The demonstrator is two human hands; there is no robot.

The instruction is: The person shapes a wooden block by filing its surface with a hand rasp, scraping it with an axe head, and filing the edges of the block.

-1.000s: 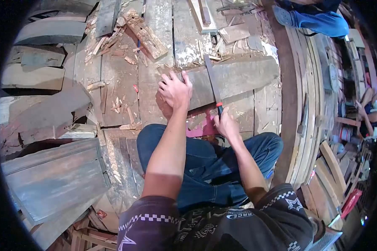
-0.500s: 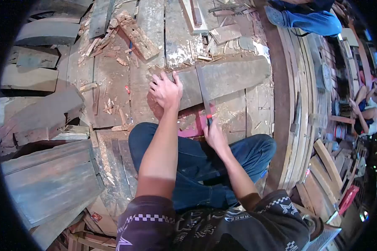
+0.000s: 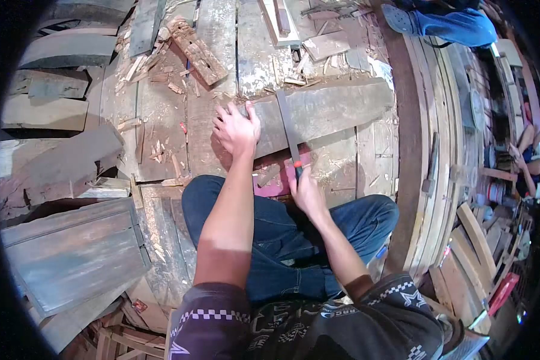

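A long grey wooden board lies on the plank floor in front of my crossed legs. My left hand presses down on its left end, fingers spread and thumb apart. My right hand is closed around the black and red handle of a long flat file. The file's dark blade lies across the board, to the right of my left hand, its tip near the far edge. Beneath the near edge a pink piece shows, partly hidden by the board.
A rough, splintered wood block lies beyond my left hand among chips. Timber pieces are stacked at left. Long beams run along the right, with a hammer-like tool on them. Another person's blue-clad leg is at top right.
The file has shifted slightly left and toward the far edge with my right hand. My left hand stays on the board. The view has moved a little.
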